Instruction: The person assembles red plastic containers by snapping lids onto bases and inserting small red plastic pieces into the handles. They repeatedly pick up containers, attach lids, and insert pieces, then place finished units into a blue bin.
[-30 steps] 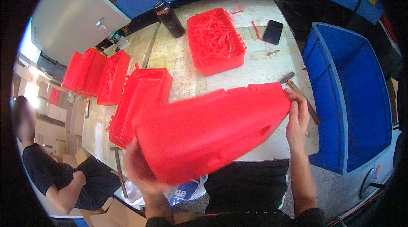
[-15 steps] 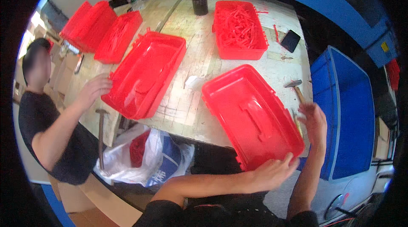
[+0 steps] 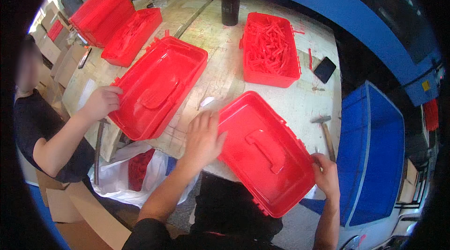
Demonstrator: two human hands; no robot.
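A red plastic toolbox lid [image 3: 255,170] lies tilted across the table's near edge, its inner side up and a handle-shaped ridge in its middle. My right hand [image 3: 326,175] grips its right rim between thumb and fingers. At the opposite rim is my left hand [image 3: 202,140], slightly blurred, with fingers stretched out and the thumb apart over the edge. Left of it another red toolbox lid [image 3: 157,88] rests on the table, with a co-worker's hand [image 3: 102,104] at its near-left rim.
Beyond the lid stands a red box [image 3: 271,79] full of red strips. A hammer [image 3: 326,135], a phone [image 3: 324,69] and a black tumbler [image 3: 230,4] are on the table. A blue bin [image 3: 375,156] stands right; a white bag [image 3: 112,179] hangs below left.
My left hand has moved from the lid's near edge to its left rim. My right hand has come down onto the right rim. The lid has turned slightly and shifted nearer.
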